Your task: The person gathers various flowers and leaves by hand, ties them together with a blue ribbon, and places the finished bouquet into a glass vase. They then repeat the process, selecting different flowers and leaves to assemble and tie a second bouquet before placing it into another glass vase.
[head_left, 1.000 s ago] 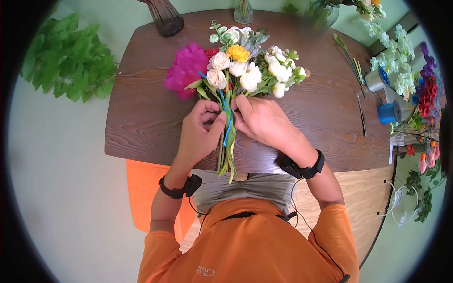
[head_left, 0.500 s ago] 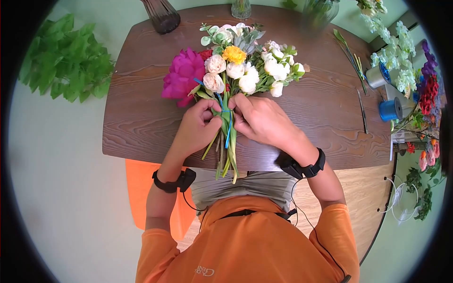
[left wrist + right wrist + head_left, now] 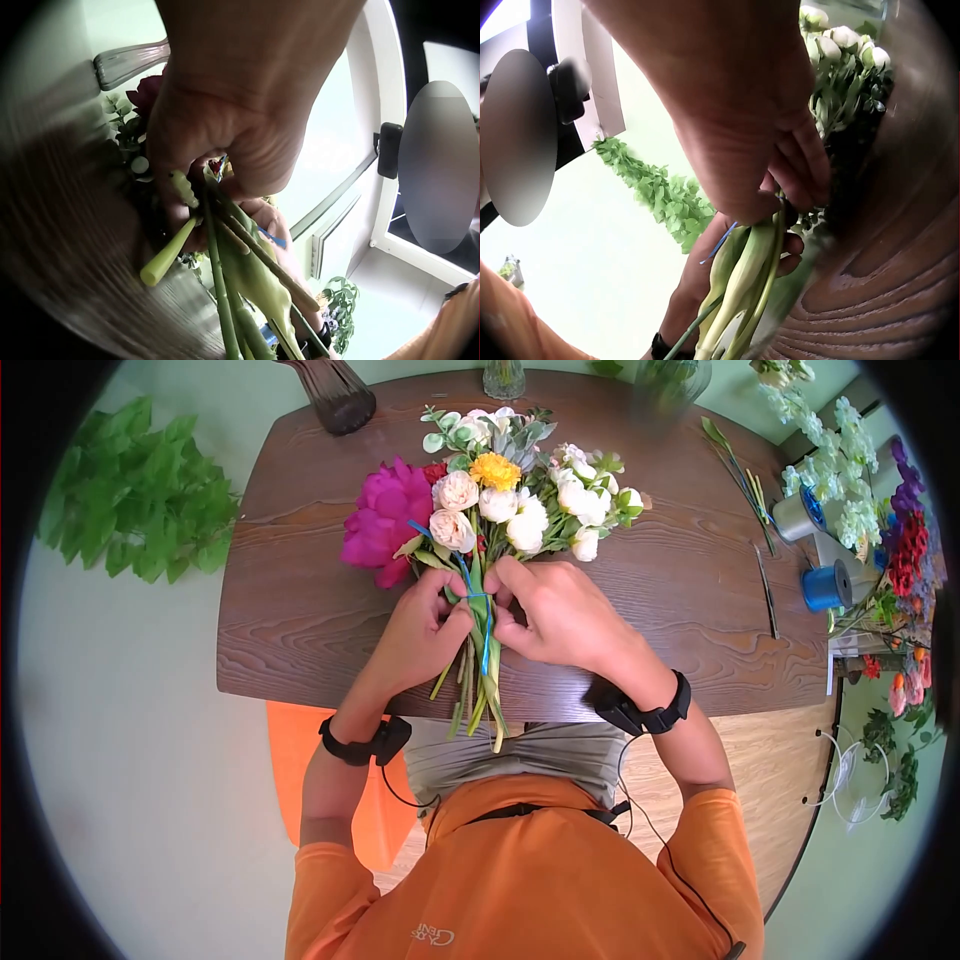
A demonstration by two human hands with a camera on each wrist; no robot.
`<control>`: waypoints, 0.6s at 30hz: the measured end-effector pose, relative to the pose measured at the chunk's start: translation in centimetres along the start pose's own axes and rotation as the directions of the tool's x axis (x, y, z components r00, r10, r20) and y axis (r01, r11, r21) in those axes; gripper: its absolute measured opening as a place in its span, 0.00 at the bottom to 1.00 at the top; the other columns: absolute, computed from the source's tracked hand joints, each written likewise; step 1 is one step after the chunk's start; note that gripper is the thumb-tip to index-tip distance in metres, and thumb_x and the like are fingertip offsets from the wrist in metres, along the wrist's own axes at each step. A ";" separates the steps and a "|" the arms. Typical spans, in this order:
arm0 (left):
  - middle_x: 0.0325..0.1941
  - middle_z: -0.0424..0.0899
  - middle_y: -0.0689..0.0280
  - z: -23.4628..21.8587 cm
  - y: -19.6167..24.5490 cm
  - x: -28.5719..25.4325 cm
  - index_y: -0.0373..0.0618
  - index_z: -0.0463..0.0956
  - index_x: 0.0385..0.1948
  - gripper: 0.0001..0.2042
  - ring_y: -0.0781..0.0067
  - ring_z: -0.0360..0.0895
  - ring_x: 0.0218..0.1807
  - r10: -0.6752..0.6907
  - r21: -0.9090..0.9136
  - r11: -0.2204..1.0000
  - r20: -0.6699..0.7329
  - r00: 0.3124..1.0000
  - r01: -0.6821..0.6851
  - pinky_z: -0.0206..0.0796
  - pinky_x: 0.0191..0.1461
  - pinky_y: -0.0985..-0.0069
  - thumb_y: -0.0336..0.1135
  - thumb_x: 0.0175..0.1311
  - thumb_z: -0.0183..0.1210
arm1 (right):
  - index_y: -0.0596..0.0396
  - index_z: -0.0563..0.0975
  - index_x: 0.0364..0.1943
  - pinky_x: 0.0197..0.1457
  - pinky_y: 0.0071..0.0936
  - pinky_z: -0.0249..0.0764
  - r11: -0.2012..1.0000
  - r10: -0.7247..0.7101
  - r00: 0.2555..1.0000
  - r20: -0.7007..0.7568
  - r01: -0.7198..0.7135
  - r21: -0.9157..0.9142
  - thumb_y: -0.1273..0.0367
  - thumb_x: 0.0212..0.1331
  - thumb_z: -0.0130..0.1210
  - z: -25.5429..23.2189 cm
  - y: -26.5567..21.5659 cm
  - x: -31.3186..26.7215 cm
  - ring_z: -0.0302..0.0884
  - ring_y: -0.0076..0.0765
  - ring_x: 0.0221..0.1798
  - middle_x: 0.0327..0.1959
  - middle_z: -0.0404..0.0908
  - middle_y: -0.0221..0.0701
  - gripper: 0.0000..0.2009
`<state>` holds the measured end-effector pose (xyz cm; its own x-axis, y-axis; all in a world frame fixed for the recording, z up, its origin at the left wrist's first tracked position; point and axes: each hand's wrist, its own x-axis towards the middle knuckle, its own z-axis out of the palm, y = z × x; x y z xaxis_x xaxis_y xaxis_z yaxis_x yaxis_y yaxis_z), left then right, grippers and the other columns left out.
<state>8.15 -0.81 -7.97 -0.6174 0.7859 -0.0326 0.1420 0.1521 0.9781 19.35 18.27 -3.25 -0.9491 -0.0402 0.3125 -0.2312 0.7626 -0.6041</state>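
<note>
A bouquet of artificial flowers lies on the table, with pale pink roses point(image 3: 454, 512), a yellow bloom point(image 3: 495, 471), a large magenta flower point(image 3: 388, 525) and white blooms point(image 3: 585, 500). A thin blue ribbon point(image 3: 486, 645) goes round its green stems point(image 3: 478, 695), one end trailing down and the other up by the magenta flower. My left hand point(image 3: 425, 628) pinches the ribbon at the left of the stems. Opposite it, my right hand point(image 3: 562, 612) pinches the ribbon at the right. A short strand crosses the stems between the fingertips. In the right wrist view, leaves point(image 3: 742, 274) hang below the right fingers.
At the table's right lie cut stems point(image 3: 745, 480), a silver spool point(image 3: 798, 517) and a blue ribbon spool point(image 3: 826, 589). Glass vases, one brownish point(image 3: 335, 400), stand along the far edge. More flowers point(image 3: 908, 560) crowd the right side; green foliage point(image 3: 135, 490) is at the left.
The left hand has shifted slightly left, and the stems' lower ends have spread apart. The bouquet sits a little further left. Both hands stay at the ribbon.
</note>
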 end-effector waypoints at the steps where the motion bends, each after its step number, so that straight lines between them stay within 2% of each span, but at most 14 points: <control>1: 0.25 0.73 0.71 0.1 -0.3 -0.1 0.40 0.67 0.43 0.07 0.87 0.66 0.25 0.007 -0.062 0.998 -0.009 1.000 -0.008 0.56 0.26 0.79 0.24 0.68 0.55 | 0.60 0.74 0.40 0.34 0.50 0.77 0.999 -0.001 1.000 -0.004 0.001 0.053 0.72 0.52 0.61 -0.1 -0.1 0.0 0.81 0.59 0.28 0.20 0.79 0.47 0.12; 5: 0.25 0.73 0.71 0.3 -0.6 -0.1 0.40 0.67 0.44 0.07 0.87 0.65 0.25 -0.008 -0.098 0.995 -0.019 1.000 0.006 0.55 0.26 0.79 0.24 0.69 0.54 | 0.61 0.74 0.37 0.33 0.50 0.77 0.999 -0.032 0.999 -0.014 0.033 0.014 0.72 0.52 0.61 0.2 0.3 -0.1 0.82 0.59 0.28 0.20 0.78 0.47 0.11; 7: 0.26 0.73 0.72 0.3 -0.7 -0.1 0.40 0.67 0.44 0.06 0.87 0.65 0.25 -0.037 -0.119 0.992 -0.013 0.999 0.035 0.55 0.26 0.79 0.23 0.70 0.53 | 0.62 0.73 0.35 0.32 0.49 0.77 0.991 -0.083 0.997 -0.006 0.082 -0.108 0.71 0.52 0.61 0.3 0.4 0.1 0.82 0.58 0.27 0.19 0.78 0.46 0.11; 10: 0.25 0.72 0.72 0.5 -0.9 -0.1 0.40 0.67 0.45 0.06 0.88 0.65 0.26 -0.001 -0.124 0.992 -0.015 1.000 0.000 0.55 0.26 0.80 0.23 0.71 0.52 | 0.64 0.72 0.34 0.30 0.47 0.77 0.985 -0.092 0.995 0.042 0.097 -0.144 0.71 0.52 0.61 0.1 0.4 0.3 0.81 0.58 0.25 0.18 0.78 0.46 0.11; 14: 0.26 0.72 0.72 0.6 -0.8 -0.1 0.39 0.66 0.45 0.06 0.88 0.65 0.26 -0.005 -0.119 0.993 -0.009 1.000 0.004 0.55 0.26 0.81 0.24 0.71 0.52 | 0.64 0.70 0.35 0.28 0.47 0.76 0.981 -0.087 0.995 0.039 0.093 -0.169 0.71 0.54 0.61 0.5 0.7 0.3 0.80 0.57 0.24 0.17 0.77 0.46 0.12; 18: 0.27 0.72 0.73 0.8 0.2 -0.3 0.39 0.67 0.45 0.06 0.89 0.66 0.27 -0.038 -0.185 0.982 -0.054 0.998 0.027 0.56 0.27 0.82 0.24 0.72 0.53 | 0.63 0.69 0.35 0.28 0.47 0.75 0.971 -0.037 0.999 -0.024 0.031 -0.236 0.69 0.59 0.60 0.4 0.6 0.1 0.80 0.56 0.23 0.17 0.77 0.45 0.12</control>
<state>8.98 -0.55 -7.95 -0.6633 0.7461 -0.0581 -0.0200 0.0599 0.9980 19.01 18.44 -3.88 -0.9345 -0.0535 0.3520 -0.2034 0.8917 -0.4044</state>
